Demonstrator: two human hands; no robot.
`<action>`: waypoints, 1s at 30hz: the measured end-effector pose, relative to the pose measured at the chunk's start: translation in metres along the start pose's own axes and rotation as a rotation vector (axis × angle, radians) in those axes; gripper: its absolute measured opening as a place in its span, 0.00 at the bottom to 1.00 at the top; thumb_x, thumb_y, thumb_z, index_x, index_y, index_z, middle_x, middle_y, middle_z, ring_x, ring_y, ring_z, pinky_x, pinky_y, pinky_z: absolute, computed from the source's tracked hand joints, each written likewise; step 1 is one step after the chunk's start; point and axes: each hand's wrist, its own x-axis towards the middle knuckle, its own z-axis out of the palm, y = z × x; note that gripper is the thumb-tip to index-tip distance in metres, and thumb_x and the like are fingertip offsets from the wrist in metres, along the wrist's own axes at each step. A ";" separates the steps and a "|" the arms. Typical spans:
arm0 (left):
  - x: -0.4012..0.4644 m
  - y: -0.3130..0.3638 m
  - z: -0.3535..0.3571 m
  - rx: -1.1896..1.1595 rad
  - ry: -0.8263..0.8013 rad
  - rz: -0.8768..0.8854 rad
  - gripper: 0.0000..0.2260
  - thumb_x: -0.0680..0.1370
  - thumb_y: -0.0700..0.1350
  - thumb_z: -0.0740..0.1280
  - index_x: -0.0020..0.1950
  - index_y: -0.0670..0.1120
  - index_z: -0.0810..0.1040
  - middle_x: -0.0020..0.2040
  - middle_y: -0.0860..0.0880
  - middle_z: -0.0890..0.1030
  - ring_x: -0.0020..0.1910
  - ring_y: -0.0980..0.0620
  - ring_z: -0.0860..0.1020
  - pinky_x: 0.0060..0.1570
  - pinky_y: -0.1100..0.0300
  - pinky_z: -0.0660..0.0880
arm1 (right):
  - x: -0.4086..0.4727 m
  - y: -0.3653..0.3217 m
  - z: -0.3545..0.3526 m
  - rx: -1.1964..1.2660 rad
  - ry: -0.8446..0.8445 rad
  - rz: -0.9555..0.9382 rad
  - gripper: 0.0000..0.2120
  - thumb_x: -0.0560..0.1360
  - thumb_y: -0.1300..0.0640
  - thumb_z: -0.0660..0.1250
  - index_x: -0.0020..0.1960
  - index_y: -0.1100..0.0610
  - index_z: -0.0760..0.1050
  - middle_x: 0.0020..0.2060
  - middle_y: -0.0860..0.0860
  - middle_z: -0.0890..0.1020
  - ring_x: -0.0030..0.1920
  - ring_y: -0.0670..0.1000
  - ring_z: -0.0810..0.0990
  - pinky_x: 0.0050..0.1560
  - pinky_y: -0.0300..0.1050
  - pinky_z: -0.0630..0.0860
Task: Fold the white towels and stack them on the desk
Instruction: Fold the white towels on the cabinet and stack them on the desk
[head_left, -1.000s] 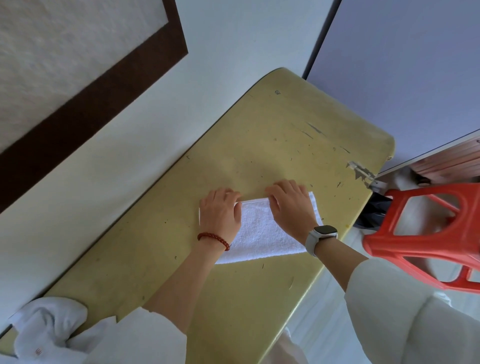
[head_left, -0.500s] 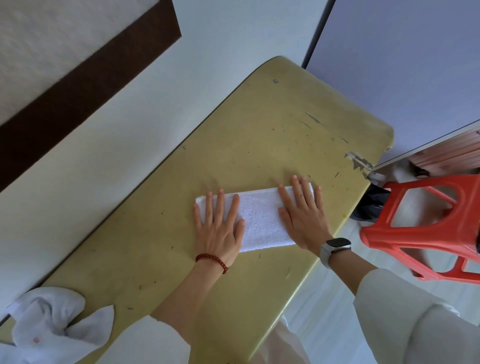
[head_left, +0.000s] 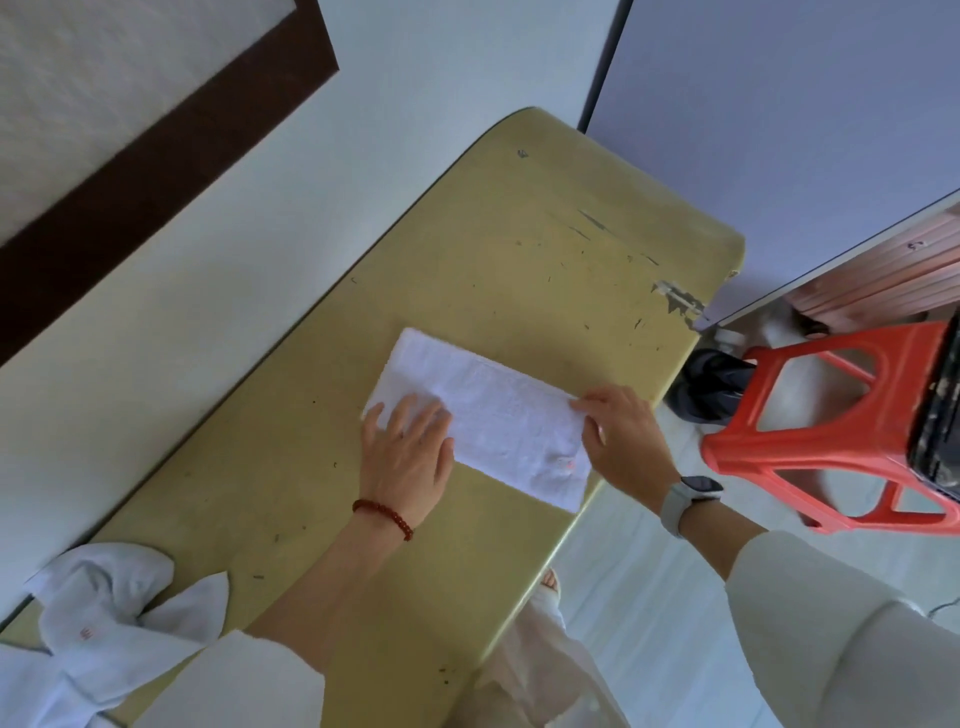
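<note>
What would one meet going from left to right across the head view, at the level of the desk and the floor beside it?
Crumpled white towels → left hand → folded white towel → right hand → red plastic stool.

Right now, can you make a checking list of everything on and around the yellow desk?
Surface: yellow desk, scratched, chipped at its right edge.
Job's things: folded white towel lying flat; crumpled white towels heaped at the desk's near left end.
Clutter: nothing seen.
Hands: left hand flat on the towel's left end; right hand grips its right end.
Cables: nothing seen.
Surroundings: red plastic stool beside the desk; white wall with dark-framed picture.
</note>
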 end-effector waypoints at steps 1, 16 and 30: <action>0.003 -0.004 -0.001 0.035 -0.018 -0.032 0.12 0.76 0.48 0.57 0.54 0.48 0.77 0.58 0.50 0.79 0.63 0.45 0.72 0.60 0.41 0.64 | -0.010 -0.004 0.002 0.029 -0.028 -0.044 0.18 0.71 0.57 0.54 0.48 0.59 0.81 0.43 0.55 0.80 0.44 0.58 0.78 0.45 0.52 0.76; -0.087 0.032 0.017 -0.250 0.175 0.070 0.06 0.74 0.44 0.61 0.46 0.50 0.77 0.47 0.51 0.78 0.46 0.49 0.77 0.48 0.55 0.68 | -0.040 -0.017 0.014 -0.008 -0.156 -0.586 0.13 0.59 0.73 0.71 0.40 0.60 0.77 0.35 0.54 0.78 0.33 0.56 0.75 0.27 0.46 0.73; -0.082 0.055 0.008 -0.201 -0.001 -0.146 0.15 0.65 0.58 0.67 0.45 0.49 0.78 0.43 0.49 0.76 0.44 0.46 0.75 0.51 0.48 0.69 | -0.036 -0.028 0.010 -0.060 -0.099 -0.702 0.04 0.71 0.65 0.59 0.41 0.61 0.72 0.42 0.56 0.79 0.36 0.57 0.76 0.32 0.47 0.73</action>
